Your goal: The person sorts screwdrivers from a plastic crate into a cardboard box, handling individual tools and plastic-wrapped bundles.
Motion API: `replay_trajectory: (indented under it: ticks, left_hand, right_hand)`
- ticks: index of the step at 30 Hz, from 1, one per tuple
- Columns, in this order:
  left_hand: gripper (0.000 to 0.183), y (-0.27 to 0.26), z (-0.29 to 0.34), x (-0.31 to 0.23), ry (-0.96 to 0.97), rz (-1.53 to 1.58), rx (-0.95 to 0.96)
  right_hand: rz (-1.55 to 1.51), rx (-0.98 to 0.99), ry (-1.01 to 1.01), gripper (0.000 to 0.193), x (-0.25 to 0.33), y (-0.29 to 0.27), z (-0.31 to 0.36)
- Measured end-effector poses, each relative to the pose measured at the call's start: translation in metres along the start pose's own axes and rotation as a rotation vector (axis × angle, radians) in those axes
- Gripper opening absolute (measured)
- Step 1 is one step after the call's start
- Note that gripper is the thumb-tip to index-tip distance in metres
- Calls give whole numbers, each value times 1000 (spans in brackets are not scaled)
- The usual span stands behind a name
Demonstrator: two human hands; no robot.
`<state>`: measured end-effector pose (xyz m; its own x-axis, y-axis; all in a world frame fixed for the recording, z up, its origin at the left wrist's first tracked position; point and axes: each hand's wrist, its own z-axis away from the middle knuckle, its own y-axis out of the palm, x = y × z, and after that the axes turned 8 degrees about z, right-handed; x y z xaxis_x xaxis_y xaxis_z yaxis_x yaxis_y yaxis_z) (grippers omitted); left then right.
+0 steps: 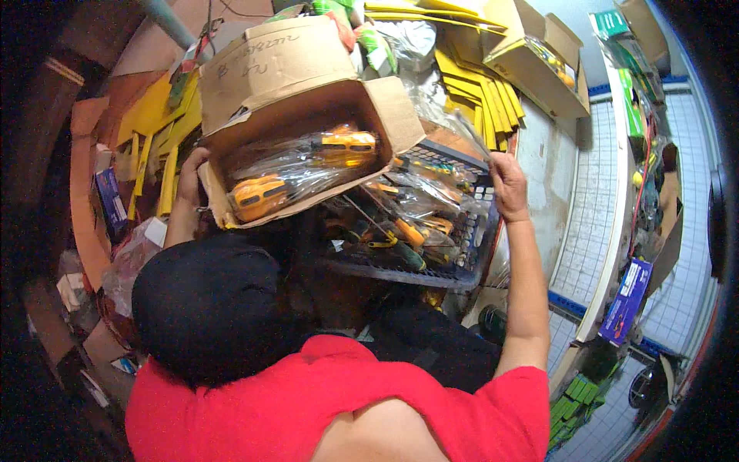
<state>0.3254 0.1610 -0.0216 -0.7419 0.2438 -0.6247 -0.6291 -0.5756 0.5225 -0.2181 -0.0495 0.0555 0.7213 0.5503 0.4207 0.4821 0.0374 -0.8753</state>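
Observation:
My left hand [192, 175] grips the left side of an open cardboard box [285, 65]. The box is tilted toward me. Inside lie yellow-and-black hand tools [260, 195] in clear plastic wrapping; their exact kind is hard to tell. Partly beneath the box's right side is a dark plastic crate [431, 276] with a perforated wall. It holds several wrapped tools with orange and yellow handles [409, 232]. At the crate's far right corner, my right hand [508, 185] is closed around the end of a thin greyish strip [471, 132]. What that strip belongs to is unclear.
Yellow flat pieces [477, 88] are piled behind the crate, with another cardboard box [531, 54] beyond. A shelf with a purple box [625, 300] and green packages [577, 400] stands right. Left are more yellow pieces [146, 115] and a clear plastic bag [135, 262].

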Motion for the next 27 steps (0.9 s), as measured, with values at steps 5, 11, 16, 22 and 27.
replay_trajectory:
  ticks: [5, 11, 16, 22, 27]
  left_hand:
    - [37, 10, 6, 4, 67, 104, -2]
    - [31, 32, 20, -3, 131, -51, -79]
    - [29, 18, 15, 3, 79, -44, -91]
    - [36, -9, 9, 6, 41, 11, -17]
    - [36, 16, 15, 5, 60, 5, -88]
  right_hand:
    - [305, 100, -470, 23, 148, -21, -63]
    - [36, 202, -609, 50, 237, 47, -78]
    - [-457, -173, 198, 23, 128, 28, -80]
    - [145, 230, -54, 24, 65, 115, -22]
    - [460, 403, -70, 24, 66, 165, -13]
